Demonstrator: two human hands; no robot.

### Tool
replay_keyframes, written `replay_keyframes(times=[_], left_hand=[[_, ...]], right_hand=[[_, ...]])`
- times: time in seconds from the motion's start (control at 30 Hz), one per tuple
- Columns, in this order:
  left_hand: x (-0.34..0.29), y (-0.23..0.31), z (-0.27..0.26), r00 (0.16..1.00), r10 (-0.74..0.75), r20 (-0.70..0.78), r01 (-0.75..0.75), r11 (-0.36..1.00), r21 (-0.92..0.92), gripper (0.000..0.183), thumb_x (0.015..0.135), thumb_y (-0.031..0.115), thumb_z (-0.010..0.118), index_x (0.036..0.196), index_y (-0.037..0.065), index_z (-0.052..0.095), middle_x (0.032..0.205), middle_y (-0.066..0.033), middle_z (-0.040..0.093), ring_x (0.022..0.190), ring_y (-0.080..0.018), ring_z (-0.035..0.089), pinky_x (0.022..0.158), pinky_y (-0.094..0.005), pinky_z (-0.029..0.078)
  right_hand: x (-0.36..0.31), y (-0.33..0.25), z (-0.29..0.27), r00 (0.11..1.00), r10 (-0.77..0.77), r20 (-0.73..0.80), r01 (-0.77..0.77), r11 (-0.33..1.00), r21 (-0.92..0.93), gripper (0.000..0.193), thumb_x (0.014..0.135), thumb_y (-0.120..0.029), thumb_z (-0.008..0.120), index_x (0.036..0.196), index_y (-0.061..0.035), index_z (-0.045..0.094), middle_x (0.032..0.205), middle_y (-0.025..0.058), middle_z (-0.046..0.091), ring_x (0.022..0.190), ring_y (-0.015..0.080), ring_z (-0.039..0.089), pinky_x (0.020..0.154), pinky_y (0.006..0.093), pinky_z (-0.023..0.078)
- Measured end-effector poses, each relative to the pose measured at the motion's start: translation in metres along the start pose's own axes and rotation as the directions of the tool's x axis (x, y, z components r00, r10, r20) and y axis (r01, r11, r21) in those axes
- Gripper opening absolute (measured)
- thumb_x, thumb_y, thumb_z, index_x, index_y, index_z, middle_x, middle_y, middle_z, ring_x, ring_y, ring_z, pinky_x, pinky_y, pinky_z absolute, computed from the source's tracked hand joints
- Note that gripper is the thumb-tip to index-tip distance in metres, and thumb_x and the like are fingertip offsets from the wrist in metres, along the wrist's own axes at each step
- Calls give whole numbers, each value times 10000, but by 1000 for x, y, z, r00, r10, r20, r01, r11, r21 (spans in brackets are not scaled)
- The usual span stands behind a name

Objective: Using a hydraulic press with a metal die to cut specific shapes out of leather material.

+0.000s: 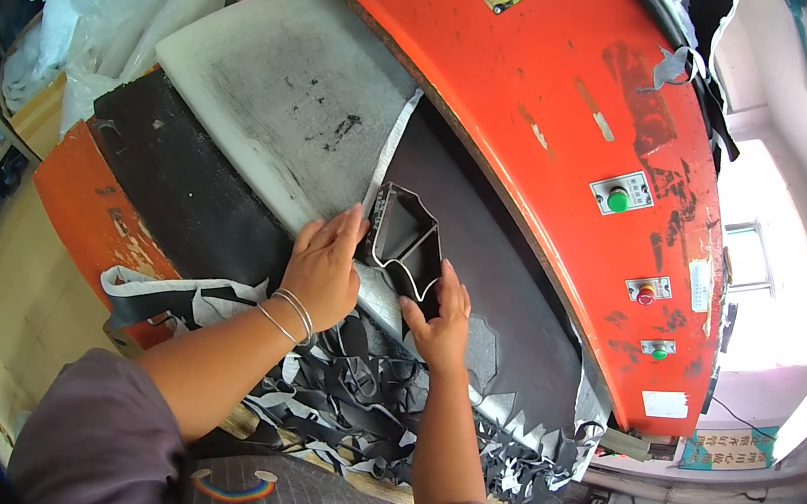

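A cutting die (414, 245), a dark metal frame with a bright rim and a slanting bar across it, rests on a black sheet (528, 303) with a pale edge. My left hand (323, 267) lies with outstretched fingers beside the die's left side, at the edge of the white cutting board (271, 100). Whether its fingertips touch the die I cannot tell. My right hand (440, 322) has its thumb and fingers closed about the die's near right end. Bangles circle my left wrist. Cut-out gaps show along the sheet's near edge.
An orange press machine (553, 99) arches over the far side of the sheet, with green buttons (617, 200) and a red knob (646, 295). Black and pale scraps (357, 387) pile up in front of me. Clear plastic bags (157, 5) hang at the far left.
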State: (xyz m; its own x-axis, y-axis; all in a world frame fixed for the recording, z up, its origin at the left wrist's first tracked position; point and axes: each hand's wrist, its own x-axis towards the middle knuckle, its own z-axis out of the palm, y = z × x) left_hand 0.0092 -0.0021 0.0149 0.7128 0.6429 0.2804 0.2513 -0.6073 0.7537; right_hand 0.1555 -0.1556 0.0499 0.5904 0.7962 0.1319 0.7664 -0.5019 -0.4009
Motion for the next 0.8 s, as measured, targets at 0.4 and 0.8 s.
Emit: replay_keyframes(times=[0.4,0.8], left_hand=[[3,-6,-6,1000,18,-15,-17,996,82,661,798,57,503,1400,-23,243,1340,-119,536,1332,-266,384,1122,-458,185],[-3,13,3,998,43,52,-49,991,128,617,820,75,499,1387,-28,276,1366,-158,490,1346,-291,358,1124,-484,185]], right_hand=[[7,1,22,959,-189,-213,162,977,-137,782,646,-248,753,1333,-9,466,1047,147,618,990,303,580,966,427,398],[-7,6,7,964,-155,-217,122,980,-158,745,680,-237,727,1317,33,451,1052,182,616,990,326,591,988,450,387]])
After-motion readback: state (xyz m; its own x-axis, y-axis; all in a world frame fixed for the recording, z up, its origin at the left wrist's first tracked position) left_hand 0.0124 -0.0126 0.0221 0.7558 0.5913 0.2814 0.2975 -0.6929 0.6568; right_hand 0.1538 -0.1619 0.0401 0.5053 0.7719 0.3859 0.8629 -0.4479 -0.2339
